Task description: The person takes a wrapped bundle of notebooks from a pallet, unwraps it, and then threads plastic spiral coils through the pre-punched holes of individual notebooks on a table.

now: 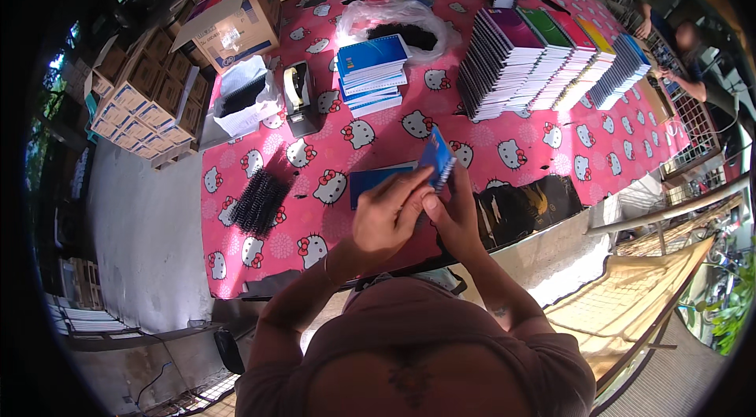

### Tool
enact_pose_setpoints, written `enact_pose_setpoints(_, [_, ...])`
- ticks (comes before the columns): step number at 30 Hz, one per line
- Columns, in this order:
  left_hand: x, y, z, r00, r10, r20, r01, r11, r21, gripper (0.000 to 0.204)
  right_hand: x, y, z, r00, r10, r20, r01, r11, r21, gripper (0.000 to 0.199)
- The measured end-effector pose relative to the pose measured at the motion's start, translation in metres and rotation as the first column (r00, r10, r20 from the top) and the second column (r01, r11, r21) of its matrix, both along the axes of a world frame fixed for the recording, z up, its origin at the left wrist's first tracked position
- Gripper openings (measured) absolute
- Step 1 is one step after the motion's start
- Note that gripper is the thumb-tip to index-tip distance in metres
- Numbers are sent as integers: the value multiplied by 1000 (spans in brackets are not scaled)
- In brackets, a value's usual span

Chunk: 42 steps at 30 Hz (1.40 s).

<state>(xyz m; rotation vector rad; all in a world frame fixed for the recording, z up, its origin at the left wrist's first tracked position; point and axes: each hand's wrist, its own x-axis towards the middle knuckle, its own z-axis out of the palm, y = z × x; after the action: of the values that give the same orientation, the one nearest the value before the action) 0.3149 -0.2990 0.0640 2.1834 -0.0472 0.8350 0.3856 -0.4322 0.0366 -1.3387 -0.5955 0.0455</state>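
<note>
A small blue notebook (435, 154) stands tilted between my hands, a row of spiral loops along its lower right edge. My left hand (384, 216) is closed with its fingertips at the notebook's lower part. From the other side, my right hand (457, 220) grips it near the spiral, thumb toward me. Partly hidden under my left hand, another blue cover (374, 181) lies flat on the table. Left of my hands is a bunch of loose black spiral coils (261, 200). Beyond them stands a stack of blue-covered pads (372, 55).
The table wears a pink patterned cloth (402, 129). A tape dispenser (299, 98), a bag of coils (242, 98) and cartons (236, 27) stand left. Tall piles of spiral notebooks (504, 63) stand right. Black torn sheeting (535, 208) covers the near edge. Other people work beyond.
</note>
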Motion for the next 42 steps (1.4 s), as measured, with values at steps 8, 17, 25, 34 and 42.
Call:
enact_pose_setpoints(8, [-20,54,-134,990,36,-138,62,764,642,32,162,-123,-135,981,-131,-146,36,851,-523,59])
enact_pose_setpoints(17, [-7,62,-65,981,88,-171,-14,919,393,25,78,-8,-70,900,379,216,-221,823,-524,88])
enact_pose_setpoints(25, [0,59,-54,983,152,-103,-76,848,525,25,70,19,-84,907,413,82,-356,856,-376,87])
enact_pose_setpoints(34, [-10,64,-69,940,100,-325,-32,978,208,25,70,-9,-76,883,457,108,-367,816,-447,103])
enact_pose_setpoints(42, [-4,56,-48,966,181,-184,-64,859,508,33,56,25,-89,891,438,-119,-453,877,-163,73])
